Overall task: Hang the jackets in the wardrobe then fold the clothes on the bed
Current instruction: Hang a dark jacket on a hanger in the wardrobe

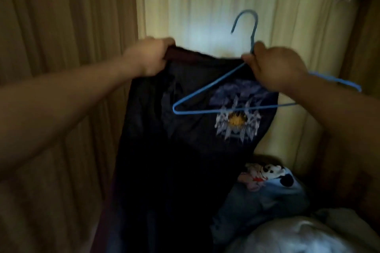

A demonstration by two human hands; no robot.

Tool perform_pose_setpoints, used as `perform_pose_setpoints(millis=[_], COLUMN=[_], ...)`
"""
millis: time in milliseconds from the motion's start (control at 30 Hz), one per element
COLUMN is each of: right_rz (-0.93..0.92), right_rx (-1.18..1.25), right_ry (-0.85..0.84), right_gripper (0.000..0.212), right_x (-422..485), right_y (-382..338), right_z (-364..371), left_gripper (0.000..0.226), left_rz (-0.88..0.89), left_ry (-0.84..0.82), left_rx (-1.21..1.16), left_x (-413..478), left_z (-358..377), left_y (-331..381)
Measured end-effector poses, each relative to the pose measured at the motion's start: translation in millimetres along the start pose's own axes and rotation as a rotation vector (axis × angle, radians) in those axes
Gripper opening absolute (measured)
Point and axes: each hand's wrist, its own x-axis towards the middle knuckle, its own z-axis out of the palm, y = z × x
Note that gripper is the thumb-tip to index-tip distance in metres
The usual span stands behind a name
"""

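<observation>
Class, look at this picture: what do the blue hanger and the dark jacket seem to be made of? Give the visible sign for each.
Blue hanger: probably coated wire, since it is a thin single rod bent into a hook and triangle, with an even matte blue.

Dark jacket: a soft woven fabric, drooping in folds from both hands, with a pale printed or stitched emblem. The blur hides its weave.

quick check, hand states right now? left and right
Left hand: closed, gripping the top edge of the dark jacket.
Right hand: closed on the neck of the blue hanger, also pinching the jacket's edge.
</observation>
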Motion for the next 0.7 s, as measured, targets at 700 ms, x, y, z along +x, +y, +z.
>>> perform_pose_setpoints(millis=[700], right_rz=[0.339], right_rx=[0.303], right_ry=[-0.228], right_gripper=[0.036], right_x=[-70], right_y=[-133], right_z=[52], left_gripper=[0.037], left_rz=[-0.177], left_ry=[-0.328], left_rx=[-0.256], left_x=[-60], left_z=[108], left_y=[61])
